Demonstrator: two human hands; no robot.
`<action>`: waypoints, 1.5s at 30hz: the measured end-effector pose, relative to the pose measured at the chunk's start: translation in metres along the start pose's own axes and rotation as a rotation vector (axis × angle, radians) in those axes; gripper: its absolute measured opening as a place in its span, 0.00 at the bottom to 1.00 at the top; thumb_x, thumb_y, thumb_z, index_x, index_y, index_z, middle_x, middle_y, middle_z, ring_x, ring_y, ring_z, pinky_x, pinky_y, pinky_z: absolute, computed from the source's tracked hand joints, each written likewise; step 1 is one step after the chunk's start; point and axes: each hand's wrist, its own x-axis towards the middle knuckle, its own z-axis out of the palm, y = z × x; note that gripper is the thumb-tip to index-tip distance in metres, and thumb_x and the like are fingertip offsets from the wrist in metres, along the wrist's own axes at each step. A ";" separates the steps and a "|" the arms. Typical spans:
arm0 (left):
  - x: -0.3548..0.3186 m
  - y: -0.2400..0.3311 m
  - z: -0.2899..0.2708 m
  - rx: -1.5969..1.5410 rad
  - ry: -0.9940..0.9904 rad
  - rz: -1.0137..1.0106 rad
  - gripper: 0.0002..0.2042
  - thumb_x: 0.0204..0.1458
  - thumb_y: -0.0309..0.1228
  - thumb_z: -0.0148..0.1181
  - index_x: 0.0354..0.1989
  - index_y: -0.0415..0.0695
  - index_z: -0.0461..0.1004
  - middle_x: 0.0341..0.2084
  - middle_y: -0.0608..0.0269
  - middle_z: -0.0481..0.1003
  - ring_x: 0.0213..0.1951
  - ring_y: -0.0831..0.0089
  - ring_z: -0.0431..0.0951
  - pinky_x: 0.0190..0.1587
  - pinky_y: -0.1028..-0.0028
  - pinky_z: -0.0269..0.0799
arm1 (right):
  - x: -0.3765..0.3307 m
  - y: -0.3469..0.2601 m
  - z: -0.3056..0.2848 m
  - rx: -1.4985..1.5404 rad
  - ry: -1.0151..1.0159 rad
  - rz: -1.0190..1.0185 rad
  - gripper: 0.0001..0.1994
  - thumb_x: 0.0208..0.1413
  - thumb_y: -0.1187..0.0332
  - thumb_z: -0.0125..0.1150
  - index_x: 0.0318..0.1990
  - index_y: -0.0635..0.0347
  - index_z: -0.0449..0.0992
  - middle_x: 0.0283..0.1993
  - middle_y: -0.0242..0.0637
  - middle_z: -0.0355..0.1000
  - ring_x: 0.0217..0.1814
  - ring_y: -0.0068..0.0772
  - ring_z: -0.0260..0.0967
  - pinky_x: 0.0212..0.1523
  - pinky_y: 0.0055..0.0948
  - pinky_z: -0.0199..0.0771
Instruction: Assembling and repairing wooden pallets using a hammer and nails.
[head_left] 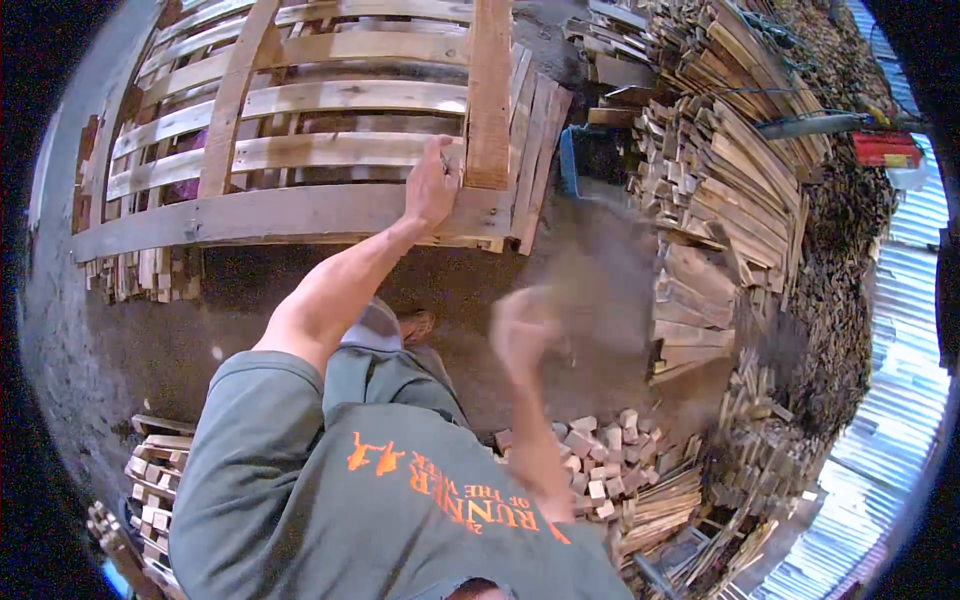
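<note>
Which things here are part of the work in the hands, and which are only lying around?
In the work:
- wooden pallet
- left hand, resting on the pallet's slat
- right hand, raised and blurred; what it holds cannot be told

Lying about:
- stacked planks
- small wood blocks
- blue box
- red object
</note>
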 end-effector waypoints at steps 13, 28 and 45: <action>-0.018 -0.002 -0.018 -0.055 -0.039 -0.096 0.17 0.47 0.31 0.56 0.47 0.43 0.67 0.33 0.48 0.74 0.37 0.51 0.75 0.37 0.60 0.71 | -0.060 0.087 -0.067 -0.408 -0.269 -0.217 0.04 0.45 0.75 0.59 0.26 0.63 0.69 0.19 0.30 0.64 0.17 0.22 0.61 0.18 0.25 0.62; -0.306 -0.229 -0.300 -0.053 0.701 -0.865 0.08 0.44 0.29 0.64 0.33 0.41 0.77 0.29 0.58 0.78 0.32 0.69 0.76 0.39 0.69 0.71 | -0.099 0.016 0.094 -0.457 -0.846 -0.120 0.06 0.42 0.72 0.55 0.28 0.64 0.71 0.22 0.49 0.69 0.23 0.48 0.69 0.24 0.38 0.68; -0.326 -0.459 -0.489 -0.349 0.100 -1.074 0.08 0.53 0.34 0.53 0.25 0.47 0.75 0.18 0.70 0.72 0.19 0.78 0.71 0.20 0.74 0.66 | -0.084 0.118 0.095 -1.185 -0.027 0.032 0.08 0.47 0.75 0.54 0.37 0.58 0.73 0.25 0.44 0.74 0.31 0.49 0.75 0.30 0.44 0.73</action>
